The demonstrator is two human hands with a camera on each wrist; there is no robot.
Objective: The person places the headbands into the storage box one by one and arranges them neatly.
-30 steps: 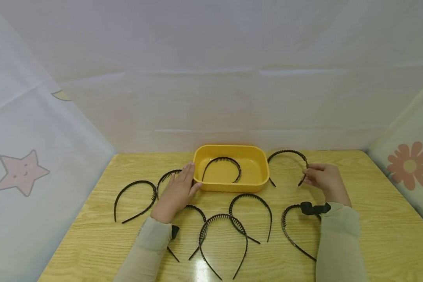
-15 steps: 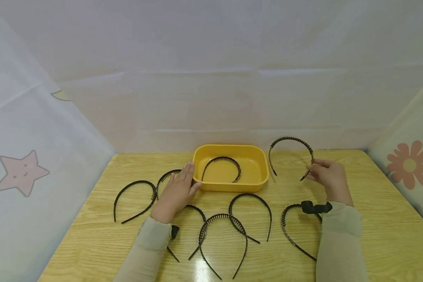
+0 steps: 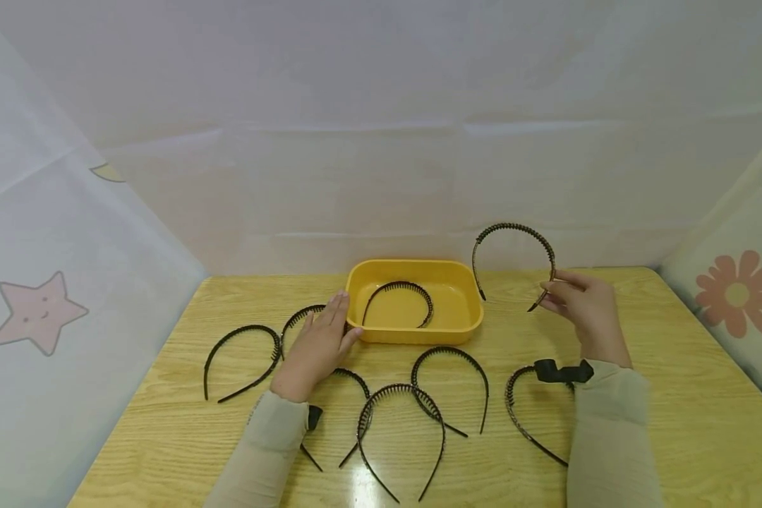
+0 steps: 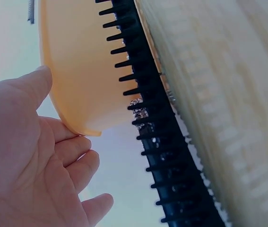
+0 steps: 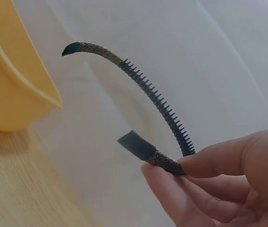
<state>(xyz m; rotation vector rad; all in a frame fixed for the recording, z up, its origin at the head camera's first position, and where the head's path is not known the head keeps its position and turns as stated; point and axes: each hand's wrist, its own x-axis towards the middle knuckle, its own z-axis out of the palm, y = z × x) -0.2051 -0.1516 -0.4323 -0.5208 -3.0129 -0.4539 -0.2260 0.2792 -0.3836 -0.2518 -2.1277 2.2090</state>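
Note:
My right hand [image 3: 587,310] pinches one arm of a toothed headband [image 5: 159,101], dark with a glittery gold-brown band, held up above the table to the right of the yellow bin [image 3: 419,337]. Its two ends point downward in the head view. My left hand [image 3: 317,349] lies with fingers extended against the bin's left front corner, thumb at the front rim. One black headband [image 3: 430,303] lies inside the bin. In the left wrist view, the left fingertips touch the bin's rim [image 4: 53,99], and a toothed headband [image 4: 157,127] looms close to the camera.
Several more headbands lie on the wooden table [image 3: 165,437]: one at far left [image 3: 211,353], two overlapping at front centre, including a headband [image 3: 443,430], and one [image 3: 514,416] partly under the right sleeve. A pale sheet [image 3: 381,176] hangs behind the table.
My right hand has lifted the headband off the table beside the bin, then shifted it slightly left toward the bin. The left hand stays in place at the bin.

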